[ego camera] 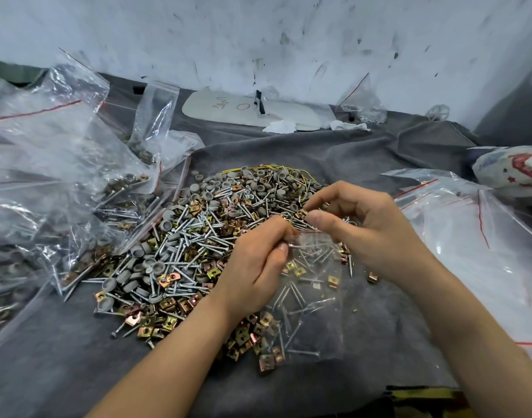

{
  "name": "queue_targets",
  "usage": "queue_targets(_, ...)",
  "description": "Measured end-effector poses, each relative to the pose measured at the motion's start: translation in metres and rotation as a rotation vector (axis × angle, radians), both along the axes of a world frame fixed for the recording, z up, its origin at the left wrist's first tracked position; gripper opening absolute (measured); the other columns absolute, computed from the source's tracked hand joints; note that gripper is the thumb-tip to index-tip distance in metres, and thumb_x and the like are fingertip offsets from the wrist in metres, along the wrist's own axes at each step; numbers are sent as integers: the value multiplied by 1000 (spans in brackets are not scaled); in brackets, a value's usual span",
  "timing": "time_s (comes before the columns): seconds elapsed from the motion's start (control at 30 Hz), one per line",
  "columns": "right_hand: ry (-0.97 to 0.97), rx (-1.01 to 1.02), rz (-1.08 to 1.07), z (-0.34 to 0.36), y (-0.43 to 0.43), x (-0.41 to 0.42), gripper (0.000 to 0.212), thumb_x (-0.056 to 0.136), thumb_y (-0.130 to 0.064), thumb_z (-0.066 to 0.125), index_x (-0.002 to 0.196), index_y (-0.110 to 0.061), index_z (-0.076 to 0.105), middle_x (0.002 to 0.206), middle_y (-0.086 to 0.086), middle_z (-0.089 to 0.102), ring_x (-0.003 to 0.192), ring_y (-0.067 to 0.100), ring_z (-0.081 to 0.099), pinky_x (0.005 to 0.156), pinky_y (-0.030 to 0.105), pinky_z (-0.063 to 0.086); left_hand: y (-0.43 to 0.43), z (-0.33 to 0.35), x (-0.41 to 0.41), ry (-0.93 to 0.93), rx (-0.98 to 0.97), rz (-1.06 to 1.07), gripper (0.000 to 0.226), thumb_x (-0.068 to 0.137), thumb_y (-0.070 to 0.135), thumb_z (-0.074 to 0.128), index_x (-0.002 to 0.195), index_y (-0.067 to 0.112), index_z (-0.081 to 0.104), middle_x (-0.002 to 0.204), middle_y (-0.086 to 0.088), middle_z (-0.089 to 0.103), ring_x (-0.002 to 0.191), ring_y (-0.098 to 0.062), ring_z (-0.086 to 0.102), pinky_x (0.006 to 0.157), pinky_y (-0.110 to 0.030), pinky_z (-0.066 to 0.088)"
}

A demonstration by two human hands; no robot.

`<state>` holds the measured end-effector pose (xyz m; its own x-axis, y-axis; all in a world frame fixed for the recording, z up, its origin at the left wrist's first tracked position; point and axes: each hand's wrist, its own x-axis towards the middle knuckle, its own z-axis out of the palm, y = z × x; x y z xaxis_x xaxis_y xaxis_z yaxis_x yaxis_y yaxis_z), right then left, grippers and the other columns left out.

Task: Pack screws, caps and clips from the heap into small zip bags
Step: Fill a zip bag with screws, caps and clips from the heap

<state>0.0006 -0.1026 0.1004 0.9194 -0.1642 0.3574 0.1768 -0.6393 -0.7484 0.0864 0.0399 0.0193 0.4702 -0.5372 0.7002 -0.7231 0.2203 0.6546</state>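
Many filled bags point(63, 176) lie at the left, beside the heap point(198, 236) of screws, caps and clips. The left hand point(255, 267) pinches the rim of the small zip bag point(313, 297), which lies on the cloth point(78, 357) just right of the heap; holding that mouth wide looks wise. Close above it, the right hand point(364, 224) pinches a clip point(302, 213), best released low, right over the opening.

Left of the hands point(255, 267): shiny silver metal screws point(192, 236), matt grey plastic caps point(167, 226). Under the hands: glossy clear plastic bag point(313, 312), matt grey cloth point(63, 372).
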Motion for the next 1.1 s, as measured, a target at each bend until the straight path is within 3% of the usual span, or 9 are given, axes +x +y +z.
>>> queue_targets(0.2, -17, 115, -141, -19, -17, 3, 8, 88, -21, 67, 81, -17, 67, 59, 1, 56, 56, 5, 46, 54, 23, 37, 0, 3, -2, -18, -8, 22, 20, 89, 14, 33, 76, 8, 47, 71, -16, 53, 62, -24, 46, 57, -38, 36)
queue_targets(0.33, 211, 119, -245, -47, -26, 3, 10, 87, -11, 66, 78, -15, 68, 75, 22, 66, 66, 19, 53, 63, 35, 43, 0, 1, -2, 13, -15, 29, 23, 88, 14, 33, 73, 5, 47, 70, -18, 53, 61, -28, 47, 57, -41, 36)
queue_targets(0.47, 544, -2, -76, -60, -11, -9, 22, 73, -32, 79, 77, -14, 69, 78, 13, 70, 78, 29, 67, 78, 47, 54, 0, 1, -1, 35, -23, 45, 24, 88, 14, 34, 73, 3, 48, 70, -17, 53, 62, -27, 47, 56, -40, 37)
queue_targets(0.57, 634, -286, 21, -65, 1, -12, 38, 69, -50, 77, 85, -16, 67, 87, 5, 69, 85, 24, 64, 83, 43, 51, 0, 0, -1, 53, -23, 42, 25, 89, 14, 34, 73, 1, 48, 70, -15, 53, 62, -26, 47, 56, -39, 38)
queue_targets(0.63, 658, -366, 8, -65, 4, -10, 24, 76, -43, 74, 76, -22, 63, 86, -1, 65, 86, 19, 59, 89, 39, 46, -1, -1, -1, 64, -20, 45, 26, 89, 14, 34, 73, -1, 48, 70, -16, 52, 62, -28, 48, 56, -42, 38)
queue_targets(0.73, 666, -326, -31, -64, 10, -10, 28, 79, -30, 74, 61, -29, 53, 73, -11, 56, 75, 9, 52, 81, 29, 37, -1, -2, 0, 62, -28, 52, 25, 90, 14, 34, 73, 1, 48, 69, -14, 52, 61, -27, 47, 55, -41, 38)
queue_targets(0.83, 621, -300, -71, -62, 13, -10, 26, 79, -35, 74, 66, -28, 53, 71, -9, 54, 70, 6, 49, 71, 27, 37, 0, -2, 1, 50, -33, 63, 23, 90, 14, 34, 74, 4, 48, 70, -13, 52, 62, -24, 47, 56, -37, 38)
queue_targets(0.93, 634, -290, -115, -61, 18, -12, 28, 76, -45, 75, 71, -32, 51, 74, -13, 56, 74, 4, 52, 84, 32, 42, -1, -2, 1, 51, -31, 63, 23, 90, 14, 34, 74, 4, 48, 70, -14, 53, 62, -24, 48, 56, -36, 39)
queue_targets(1.1, 662, -302, -149, -56, 20, -12, 14, 87, -24, 66, 79, -33, 59, 81, -14, 60, 87, 12, 57, 97, 38, 41, 0, -1, 1, 51, -39, 57, 24, 90, 14, 34, 74, 4, 48, 70, -15, 53, 62, -23, 47, 56, -32, 38)
